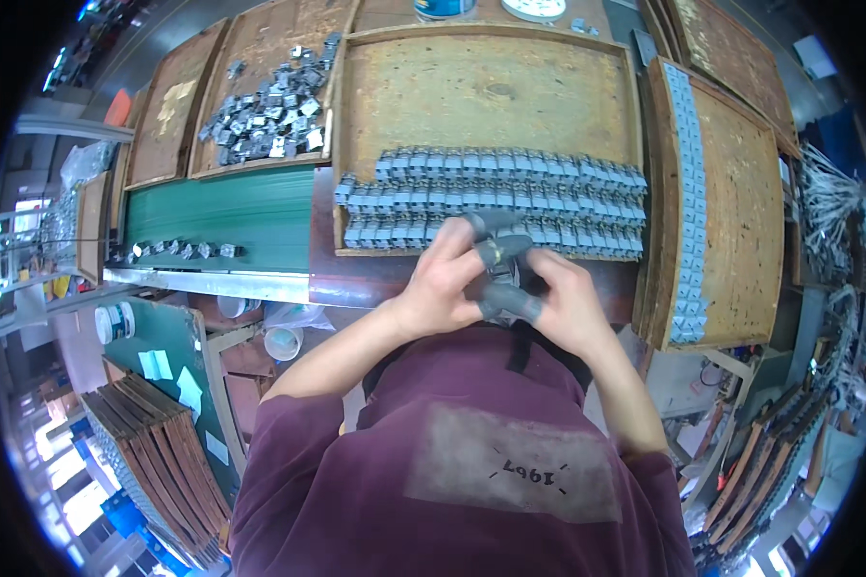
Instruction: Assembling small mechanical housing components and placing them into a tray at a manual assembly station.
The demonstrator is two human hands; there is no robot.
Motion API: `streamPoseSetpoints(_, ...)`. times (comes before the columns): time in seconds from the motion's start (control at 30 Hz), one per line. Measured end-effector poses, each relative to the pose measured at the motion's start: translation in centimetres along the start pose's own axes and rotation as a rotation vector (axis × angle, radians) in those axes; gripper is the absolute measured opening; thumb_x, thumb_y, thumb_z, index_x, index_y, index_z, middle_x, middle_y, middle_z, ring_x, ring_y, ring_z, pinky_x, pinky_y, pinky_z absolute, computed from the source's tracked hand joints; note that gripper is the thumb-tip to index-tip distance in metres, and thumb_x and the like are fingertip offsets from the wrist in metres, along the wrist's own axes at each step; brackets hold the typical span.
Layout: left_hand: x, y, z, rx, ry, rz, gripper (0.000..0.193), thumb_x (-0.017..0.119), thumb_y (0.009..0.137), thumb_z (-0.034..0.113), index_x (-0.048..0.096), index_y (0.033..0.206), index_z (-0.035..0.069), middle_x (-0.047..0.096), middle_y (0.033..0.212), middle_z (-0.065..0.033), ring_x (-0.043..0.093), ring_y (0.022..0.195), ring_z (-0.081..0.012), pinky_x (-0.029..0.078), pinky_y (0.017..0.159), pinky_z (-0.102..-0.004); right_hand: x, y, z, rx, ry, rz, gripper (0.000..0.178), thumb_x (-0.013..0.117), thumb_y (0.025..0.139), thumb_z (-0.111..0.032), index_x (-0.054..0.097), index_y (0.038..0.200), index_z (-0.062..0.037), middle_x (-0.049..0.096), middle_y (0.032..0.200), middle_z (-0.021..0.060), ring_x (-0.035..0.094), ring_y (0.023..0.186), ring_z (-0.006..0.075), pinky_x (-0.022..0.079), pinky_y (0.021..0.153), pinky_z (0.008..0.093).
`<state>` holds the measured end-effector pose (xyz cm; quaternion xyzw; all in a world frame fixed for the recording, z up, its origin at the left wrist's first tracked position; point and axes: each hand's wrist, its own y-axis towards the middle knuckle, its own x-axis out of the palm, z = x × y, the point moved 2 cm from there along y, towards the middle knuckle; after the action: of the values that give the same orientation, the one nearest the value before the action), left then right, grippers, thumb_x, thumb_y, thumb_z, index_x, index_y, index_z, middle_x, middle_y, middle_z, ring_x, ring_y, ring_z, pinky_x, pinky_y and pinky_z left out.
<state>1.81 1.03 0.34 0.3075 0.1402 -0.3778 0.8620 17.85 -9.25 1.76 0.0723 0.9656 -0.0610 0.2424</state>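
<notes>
Both hands meet over the near edge of a wooden tray (491, 91), close to my body. Grey finger covers sit on several of the fingertips. My left hand (440, 281) is closed, its thumb and fingers pinched toward the right hand. Its counterpart, my right hand (570, 303), is closed too, fingertips pressed against the same spot. A small dark thing seems to be between them, but the fingers hide most of it. Just beyond lie rows of small grey block-shaped metal parts (510, 197), packed side by side in the tray.
At the left a green conveyor belt (221, 207) carries a few small metal parts (185, 250). Behind it, a tray holds a loose heap of parts (269, 111). To the right stands another wooden tray (731, 212) with a column of light parts. Stacked trays (154, 462) stand lower left.
</notes>
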Motion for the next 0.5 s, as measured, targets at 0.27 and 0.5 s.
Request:
streamPoseSetpoints(0.27, -13.6, 0.7, -14.1, -0.674, 0.228, 0.018, 0.041, 0.061, 0.074, -0.006, 0.065, 0.114, 0.005, 0.064, 0.093, -0.0091, 0.060, 0.086, -0.0183, 0.048, 0.082, -0.0291, -13.4, -9.5, 9.6, 0.253, -0.127, 0.773, 0.021, 0.069, 0.092, -0.011, 0.068, 0.110, -0.0001, 0.066, 0.098, 0.0018, 0.058, 0.087, 0.0089, 0.047, 0.079, 0.0243)
streamPoseSetpoints(0.5, -15.3, 3.3, -17.3, -0.796, 0.099, -0.354, 0.052, 0.051, 0.072, -0.014, 0.064, 0.120, 0.001, 0.066, 0.103, -0.0017, 0.060, 0.093, -0.0125, 0.048, 0.086, -0.0278, -20.2, -15.1, 15.3, 0.666, -0.292, 0.855, 0.026, 0.065, 0.092, -0.016, 0.068, 0.111, 0.0011, 0.072, 0.102, 0.0070, 0.063, 0.094, 0.0157, 0.046, 0.089, 0.0274)
